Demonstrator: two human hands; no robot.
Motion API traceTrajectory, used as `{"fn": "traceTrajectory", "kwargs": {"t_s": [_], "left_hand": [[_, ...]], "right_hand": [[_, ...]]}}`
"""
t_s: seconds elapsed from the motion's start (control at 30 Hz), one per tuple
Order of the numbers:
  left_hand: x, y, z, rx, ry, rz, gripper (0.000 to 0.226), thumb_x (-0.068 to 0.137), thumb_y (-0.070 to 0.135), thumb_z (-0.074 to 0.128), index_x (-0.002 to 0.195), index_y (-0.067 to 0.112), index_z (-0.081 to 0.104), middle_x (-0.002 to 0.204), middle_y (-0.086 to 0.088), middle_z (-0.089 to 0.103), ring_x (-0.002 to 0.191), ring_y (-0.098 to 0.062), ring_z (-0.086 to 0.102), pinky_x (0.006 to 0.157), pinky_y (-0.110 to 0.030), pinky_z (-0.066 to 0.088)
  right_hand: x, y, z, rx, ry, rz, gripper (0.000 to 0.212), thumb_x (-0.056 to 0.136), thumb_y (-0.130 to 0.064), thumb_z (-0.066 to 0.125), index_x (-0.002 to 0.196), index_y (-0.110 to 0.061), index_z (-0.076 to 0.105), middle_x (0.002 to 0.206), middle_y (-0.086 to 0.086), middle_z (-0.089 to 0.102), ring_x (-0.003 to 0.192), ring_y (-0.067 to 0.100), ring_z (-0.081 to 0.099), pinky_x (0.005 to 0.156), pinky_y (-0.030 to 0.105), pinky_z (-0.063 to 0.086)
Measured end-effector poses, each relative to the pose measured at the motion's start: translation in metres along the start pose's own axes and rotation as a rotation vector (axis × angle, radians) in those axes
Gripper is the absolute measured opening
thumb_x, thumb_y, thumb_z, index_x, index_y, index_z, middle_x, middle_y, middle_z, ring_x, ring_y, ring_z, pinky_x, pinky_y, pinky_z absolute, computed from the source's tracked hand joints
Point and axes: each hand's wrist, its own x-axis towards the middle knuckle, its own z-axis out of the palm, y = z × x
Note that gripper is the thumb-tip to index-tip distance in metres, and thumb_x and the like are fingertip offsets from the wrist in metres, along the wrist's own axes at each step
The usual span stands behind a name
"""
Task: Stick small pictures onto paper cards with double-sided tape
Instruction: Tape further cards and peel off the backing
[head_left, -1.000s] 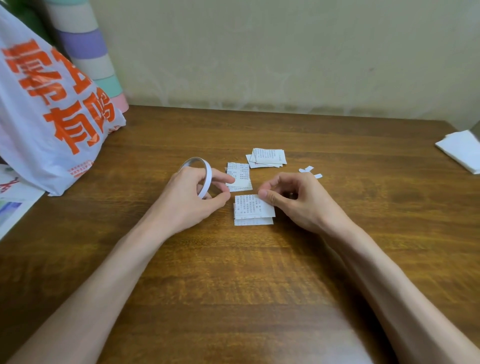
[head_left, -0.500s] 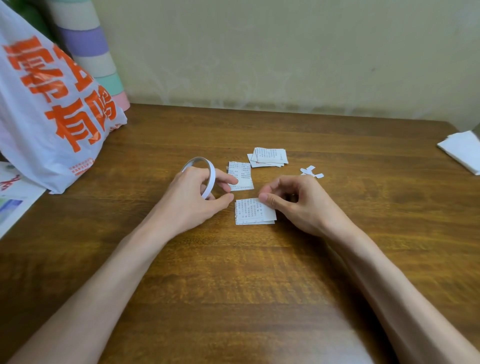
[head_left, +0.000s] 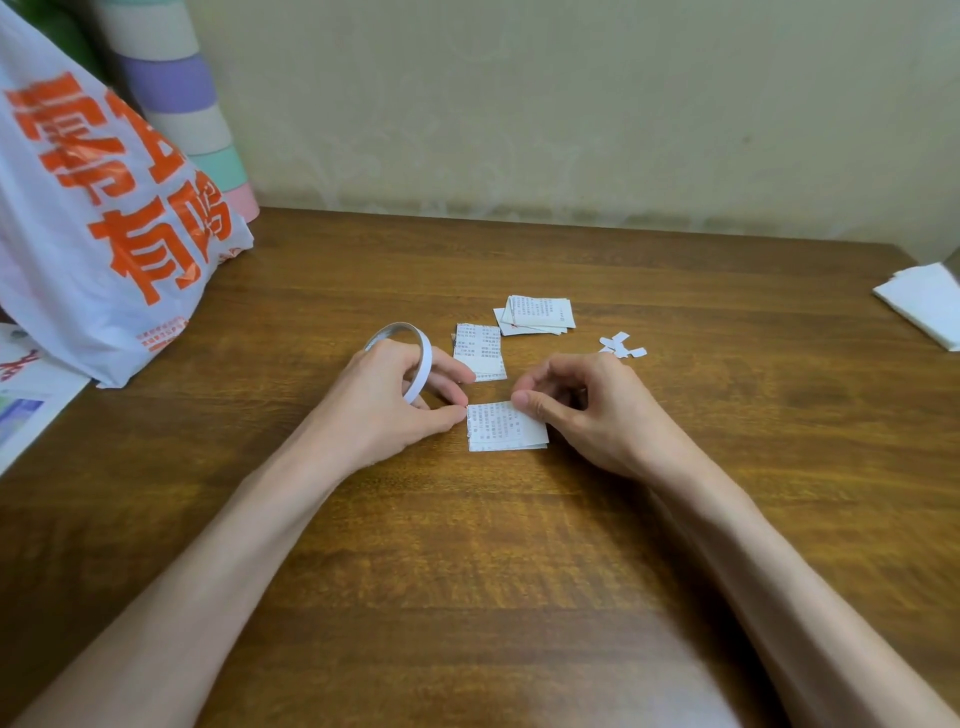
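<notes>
L hand (head_left: 384, 405): just left of near card (head_left: 501, 428); fingers thru tape ring (head_left: 425, 358), gripping it; thumb tip touches card's left edge.
R hand (head_left: 597, 410): just right of near card; fingers curled, thumb + forefinger pinch its far-right corner.
Near card: flat on table (head_left: 467, 545), small white rect., printed text up, 2nd sheet's edge showing under its near side.
Tape ring: thin white hoop, upright, left of near card.
Single card (head_left: 479, 352): just beyond near card, flat, text up.
Stack (head_left: 537, 314): farther beyond, a bit right, fanned.
Scraps (head_left: 621, 345): white bits, beyond-right of near card.
</notes>
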Motion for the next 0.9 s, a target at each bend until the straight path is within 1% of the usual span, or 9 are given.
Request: {"fn": "traceTrajectory", "kwargs": {"t_s": [0.07,0.23,0.5,0.63,0.73,0.8,0.9], "left_hand": [[0.0002,0.0,0.0006,-0.007,0.003,0.001,0.029,0.084,0.021,0.087,0.108,0.032,0.076,0.091,0.016,0.077,0.07,-0.012,0.074,0.078,-0.03,0.064],[0.0004,-0.0006,0.0011,-0.013,0.0,0.002,0.027,0.084,0.021,0.087,0.107,0.031,0.076,0.09,0.016,0.078,0.07,-0.012,0.074,0.077,-0.029,0.064],[0.0007,-0.0014,0.002,0.002,-0.003,0.019,0.023,0.086,0.02,0.085,0.103,0.033,0.077,0.09,0.018,0.076,0.068,-0.014,0.073,0.074,-0.026,0.063],[-0.0006,-0.0007,0.002,0.012,-0.011,0.028,0.014,0.088,0.031,0.083,0.1,0.036,0.078,0.09,0.026,0.074,0.065,-0.015,0.071,0.077,-0.032,0.062],[-0.0012,0.0012,0.0038,0.011,-0.024,0.015,0.024,0.081,0.041,0.087,0.102,0.038,0.076,0.089,0.025,0.075,0.063,-0.011,0.07,0.078,-0.034,0.062],[-0.0007,0.0021,0.0058,0.035,-0.021,0.007,0.031,0.077,0.041,0.09,0.103,0.038,0.074,0.089,0.028,0.073,0.061,-0.013,0.069,0.077,-0.035,0.063],[0.0009,0.0029,0.0071,0.053,-0.027,-0.003,0.034,0.075,0.039,0.092,0.104,0.04,0.073,0.09,0.03,0.071,0.061,-0.016,0.068,0.076,-0.036,0.064]], "right_hand": [[0.0002,-0.0005,0.0002,-0.006,0.0,-0.002,0.011,0.096,-0.029,0.075,0.086,-0.029,0.074,0.065,-0.02,0.063,0.061,0.0,0.054,0.062,0.012,0.041],[-0.0002,-0.0017,0.0,-0.035,-0.002,-0.016,0.008,0.097,-0.03,0.075,0.088,-0.028,0.075,0.071,-0.014,0.067,0.063,-0.001,0.056,0.062,0.013,0.041],[0.0008,-0.0035,-0.0005,-0.054,-0.016,-0.02,0.01,0.097,-0.029,0.074,0.087,-0.032,0.073,0.069,-0.017,0.066,0.065,-0.003,0.058,0.063,0.012,0.042],[0.0006,-0.0035,-0.0001,-0.061,-0.014,-0.022,0.011,0.097,-0.029,0.075,0.087,-0.032,0.073,0.067,-0.017,0.065,0.064,-0.003,0.058,0.063,0.011,0.042],[-0.0001,-0.004,0.0002,-0.065,-0.01,-0.022,0.008,0.097,-0.029,0.074,0.089,-0.03,0.075,0.069,-0.015,0.067,0.064,-0.003,0.058,0.063,0.012,0.044],[0.0001,-0.0039,0.0002,-0.071,-0.01,-0.018,0.008,0.097,-0.03,0.074,0.089,-0.03,0.075,0.07,-0.015,0.067,0.065,-0.003,0.058,0.063,0.012,0.044],[0.0005,-0.003,0.0011,-0.076,-0.001,-0.02,0.008,0.095,-0.033,0.075,0.089,-0.029,0.075,0.069,-0.013,0.067,0.062,0.0,0.057,0.061,0.014,0.041]]}}
